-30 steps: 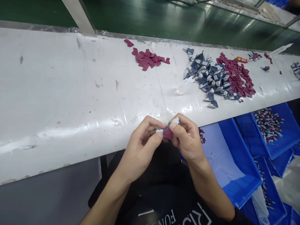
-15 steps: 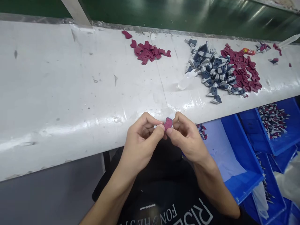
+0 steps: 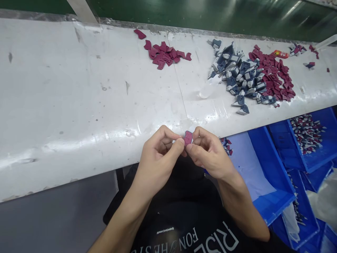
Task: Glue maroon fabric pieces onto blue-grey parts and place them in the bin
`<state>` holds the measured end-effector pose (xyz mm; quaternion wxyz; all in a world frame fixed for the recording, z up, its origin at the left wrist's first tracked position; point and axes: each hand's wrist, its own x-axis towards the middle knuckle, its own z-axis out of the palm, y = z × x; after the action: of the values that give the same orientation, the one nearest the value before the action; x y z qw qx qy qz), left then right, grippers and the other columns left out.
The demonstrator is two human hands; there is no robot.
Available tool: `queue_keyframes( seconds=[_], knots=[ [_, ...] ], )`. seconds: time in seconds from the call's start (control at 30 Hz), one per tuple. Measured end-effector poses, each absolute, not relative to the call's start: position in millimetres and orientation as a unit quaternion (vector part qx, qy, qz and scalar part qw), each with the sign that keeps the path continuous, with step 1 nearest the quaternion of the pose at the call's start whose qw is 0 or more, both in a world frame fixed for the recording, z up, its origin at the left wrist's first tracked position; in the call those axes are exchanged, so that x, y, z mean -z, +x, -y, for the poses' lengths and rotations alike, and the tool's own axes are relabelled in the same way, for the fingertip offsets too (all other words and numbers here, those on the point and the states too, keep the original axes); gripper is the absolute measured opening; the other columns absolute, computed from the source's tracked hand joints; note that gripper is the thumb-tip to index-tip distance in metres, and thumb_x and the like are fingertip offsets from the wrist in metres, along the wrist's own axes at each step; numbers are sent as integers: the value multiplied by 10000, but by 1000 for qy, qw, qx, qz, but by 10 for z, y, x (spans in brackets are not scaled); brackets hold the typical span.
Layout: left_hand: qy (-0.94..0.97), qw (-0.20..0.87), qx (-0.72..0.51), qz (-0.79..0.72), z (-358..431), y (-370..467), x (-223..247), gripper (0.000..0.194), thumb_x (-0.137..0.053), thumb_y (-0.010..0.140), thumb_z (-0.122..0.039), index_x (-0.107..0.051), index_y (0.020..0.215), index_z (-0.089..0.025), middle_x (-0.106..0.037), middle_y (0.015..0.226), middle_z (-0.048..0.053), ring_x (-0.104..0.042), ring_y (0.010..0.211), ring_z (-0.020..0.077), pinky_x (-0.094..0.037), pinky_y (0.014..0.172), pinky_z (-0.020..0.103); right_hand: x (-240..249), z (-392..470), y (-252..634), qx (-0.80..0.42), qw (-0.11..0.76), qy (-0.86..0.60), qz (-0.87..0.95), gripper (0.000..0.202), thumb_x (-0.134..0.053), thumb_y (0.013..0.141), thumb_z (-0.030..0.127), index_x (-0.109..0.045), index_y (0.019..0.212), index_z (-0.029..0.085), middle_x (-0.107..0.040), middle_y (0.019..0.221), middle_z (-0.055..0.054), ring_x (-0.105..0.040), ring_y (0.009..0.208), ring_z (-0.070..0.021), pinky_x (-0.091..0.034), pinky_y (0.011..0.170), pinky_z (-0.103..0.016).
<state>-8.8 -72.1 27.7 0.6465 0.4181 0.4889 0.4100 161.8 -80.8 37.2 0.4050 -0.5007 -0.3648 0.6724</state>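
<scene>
1. At the near edge of the white table (image 3: 79, 105), the left hand (image 3: 159, 154) pinches one end of the part between thumb and index finger. Use this hand as the fixture: grip firmly, without bending the piece.
2. Between both hands lies the maroon-faced part (image 3: 188, 138), maroon side toward the viewer, with a blue-grey edge above and white showing at its sides. The step appears to be seating or pressing the maroon face; if so, align the outlines before applying pressure and work evenly from the centre outward.
3. To its right, the right hand (image 3: 210, 154) holds the opposite side, thumb low against the face and index finger curled at the edge, thus also pinching. Press with the thumb pad; avoid sliding the face sideways.
4. Farther right, well apart from the hands, lie the grey-and-white parts (image 3: 240, 75) and the maroon pieces (image 3: 276, 77), untouched.
</scene>
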Motion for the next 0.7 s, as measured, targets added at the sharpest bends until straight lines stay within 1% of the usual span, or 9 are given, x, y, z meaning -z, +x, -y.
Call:
queue_keyframes(
  seconds=[0.1,0.17,0.27,0.37,0.43,0.5,0.57,0.63,0.7],
  knots=[
    [434,631,-403,-501,723,-85,-307,134,-740,985,-274,-657,886,-238,-739,710,-41,-684,656,118,-515,601,230,-375,816,1581,-667,404,-514,359,311,-797,870,159,-502,830,250,-561,518,136,-374,401,-40,-306,376,-140],
    [442,627,-400,-501,725,-88,-319,103,-732,983,-273,-667,909,-241,-746,722,-35,-681,645,125,-509,583,234,-377,821,1564,-665,405,-516,357,302,-783,869,150,-502,839,254,-589,513,132,-379,375,-44,-315,359,-144],
    [458,623,-395,-496,722,-99,-329,61,-757,985,-301,-728,983,-248,-784,827,-18,-701,676,133,-548,613,250,-378,822,1569,-667,418,-502,358,284,-759,881,138,-503,841,255,-600,507,127,-392,357,-47,-317,357,-150],
    [471,634,-381,-481,721,-116,-339,129,-786,1005,-383,-787,1030,-256,-796,852,-4,-719,706,150,-568,637,268,-370,817,1626,-667,426,-480,378,287,-804,877,146,-536,841,243,-570,511,135,-384,371,-41,-347,387,-159],
    [473,643,-373,-474,726,-122,-348,158,-794,1011,-413,-796,1023,-255,-800,826,1,-744,728,169,-578,655,280,-356,820,1676,-667,418,-468,401,267,-840,906,216,-578,860,232,-605,559,113,-419,402,-48,-385,416,-174],
    [475,644,-368,-474,738,-115,-359,141,-800,1006,-394,-794,1011,-253,-798,808,-2,-758,740,175,-590,676,282,-335,830,1710,-655,421,-467,419,256,-820,975,308,-600,867,231,-630,602,89,-454,432,-60,-401,429,-186],
    [478,645,-365,-473,755,-93,-367,111,-796,1006,-368,-795,1013,-257,-777,782,-13,-747,730,162,-599,685,270,-306,845,1716,-629,442,-475,429,298,-795,1020,355,-591,837,236,-593,600,91,-454,448,-66,-404,435,-191],
    [471,650,-367,-471,773,-60,-369,102,-779,1015,-363,-793,1022,-262,-755,769,-19,-728,718,150,-604,685,257,-273,863,1699,-602,464,-484,434,338,-820,1015,374,-584,812,241,-534,579,101,-449,462,-71,-428,457,-197],
    [461,659,-368,-467,792,-22,-363,109,-768,1017,-369,-785,1035,-263,-766,806,-11,-725,724,149,-613,688,259,-238,886,1679,-589,482,-490,425,361,-834,1005,419,-587,805,246,-513,569,100,-470,476,-84,-464,479,-210]
  ],
)
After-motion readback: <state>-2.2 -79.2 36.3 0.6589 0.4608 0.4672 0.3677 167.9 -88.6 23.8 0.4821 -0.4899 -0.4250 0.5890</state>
